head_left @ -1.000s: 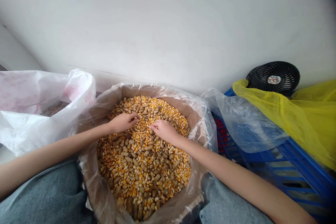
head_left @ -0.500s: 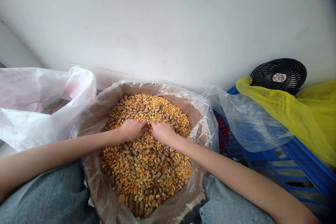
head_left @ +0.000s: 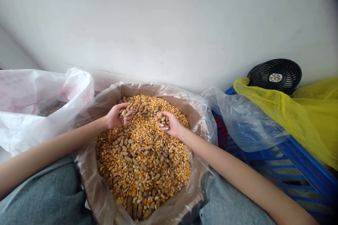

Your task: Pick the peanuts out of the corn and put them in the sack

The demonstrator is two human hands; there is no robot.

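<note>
Yellow and white corn kernels (head_left: pixel 144 132) mixed with unshelled peanuts (head_left: pixel 144 167) fill a cardboard box (head_left: pixel 192 112) lined with a clear plastic bag (head_left: pixel 207 121). Over the left part of the mix, my left hand (head_left: pixel 114 116) is turned palm up, fingers curled around several peanuts (head_left: pixel 123 112). Across from it, my right hand (head_left: pixel 174 126) cups a handful of peanuts (head_left: pixel 163 121), fingers bent in toward the middle. A gap of corn and peanuts shows between the two hands.
Left of the box stands a white woven sack (head_left: pixel 56 123) with dark contents. To the right are a blue plastic crate (head_left: pixel 295 158), a yellow mesh cloth (head_left: pixel 290 109) and a black fan (head_left: pixel 276 76). A white wall (head_left: pixel 169 31) rises behind. My knees flank the box.
Both hands were together, knuckles up, in the middle of the mix. They have drawn apart, lifted and turned over, now with peanuts in each.
</note>
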